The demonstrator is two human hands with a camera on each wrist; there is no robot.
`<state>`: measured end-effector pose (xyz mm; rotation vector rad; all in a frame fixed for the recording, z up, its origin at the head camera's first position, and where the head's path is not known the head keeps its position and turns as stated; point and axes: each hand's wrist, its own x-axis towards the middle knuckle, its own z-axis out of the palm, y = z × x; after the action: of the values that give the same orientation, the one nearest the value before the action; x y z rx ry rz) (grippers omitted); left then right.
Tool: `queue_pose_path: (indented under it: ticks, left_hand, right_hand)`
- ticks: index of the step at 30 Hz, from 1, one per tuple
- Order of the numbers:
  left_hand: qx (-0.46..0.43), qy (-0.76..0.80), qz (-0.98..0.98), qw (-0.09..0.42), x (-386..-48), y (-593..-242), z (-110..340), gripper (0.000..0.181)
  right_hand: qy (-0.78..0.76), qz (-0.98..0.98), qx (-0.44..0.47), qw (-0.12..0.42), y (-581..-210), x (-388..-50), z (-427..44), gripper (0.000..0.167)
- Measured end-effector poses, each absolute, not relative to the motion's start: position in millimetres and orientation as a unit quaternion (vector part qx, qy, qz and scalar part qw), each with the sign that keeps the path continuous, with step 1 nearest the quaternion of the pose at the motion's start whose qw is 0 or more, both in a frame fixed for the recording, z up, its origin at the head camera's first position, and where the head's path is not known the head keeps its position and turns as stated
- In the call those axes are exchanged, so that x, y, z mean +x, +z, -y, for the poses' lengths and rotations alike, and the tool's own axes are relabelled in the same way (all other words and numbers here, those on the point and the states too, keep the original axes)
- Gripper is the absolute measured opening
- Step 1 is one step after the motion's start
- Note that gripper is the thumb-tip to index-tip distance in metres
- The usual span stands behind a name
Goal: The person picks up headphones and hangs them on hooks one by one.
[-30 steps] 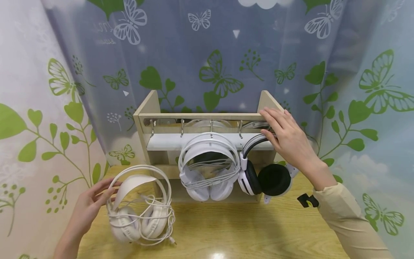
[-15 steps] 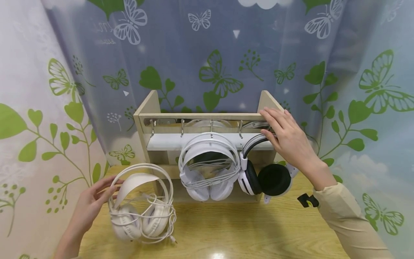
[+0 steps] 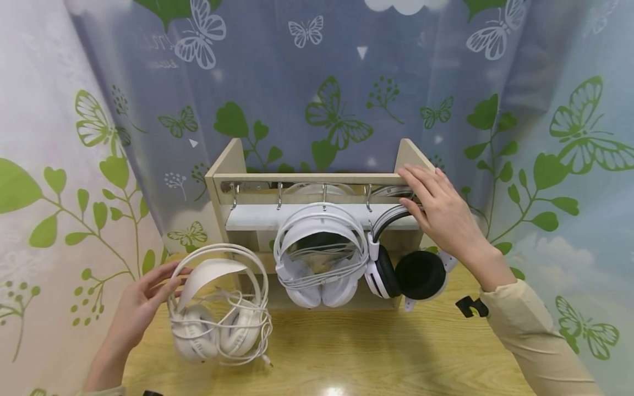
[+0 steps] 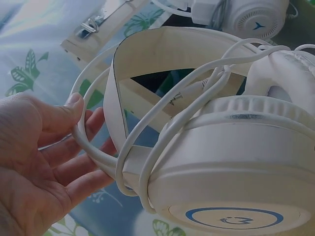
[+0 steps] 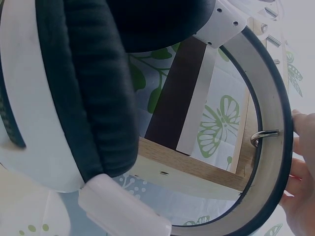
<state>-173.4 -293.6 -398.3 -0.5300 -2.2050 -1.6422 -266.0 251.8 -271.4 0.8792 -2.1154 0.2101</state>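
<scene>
My left hand (image 3: 136,311) grips the headband of white headphones (image 3: 195,335) by its left side, in front of the rack's left end. Their cable is wrapped loosely round both ear cups; the left wrist view shows my thumb on the headband's thin outer bands, other fingers behind. Across the top right corner of the wooden rack (image 3: 307,177) rests my right hand (image 3: 446,214), fingers fairly straight. Just below it, white headphones with black ear pads (image 3: 421,275) hang by their headband, over a metal hook (image 5: 266,135) in the right wrist view.
Another pair of white headphones (image 3: 299,283), cable bundled across it, hangs from the rack's middle. Metal hooks (image 3: 234,196) line the front bar, with a white shelf (image 3: 252,217) behind. The rack stands on a wooden table (image 3: 346,346) before a patterned curtain (image 3: 277,71).
My left hand has moved the white headphones slightly up and to the right, towards the rack's left end. My right hand and the hanging headphones have stayed in place.
</scene>
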Motion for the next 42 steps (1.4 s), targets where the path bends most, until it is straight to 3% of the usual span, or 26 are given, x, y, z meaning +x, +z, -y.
queue_pose_path:
  ticks: [42]
  left_hand:
    - [-0.227, -0.594, 0.744, 0.205, -176, -349, 286, 0.039]
  right_hand:
    - [0.084, 0.836, 0.352, 0.413, -272, -267, -252, 0.053]
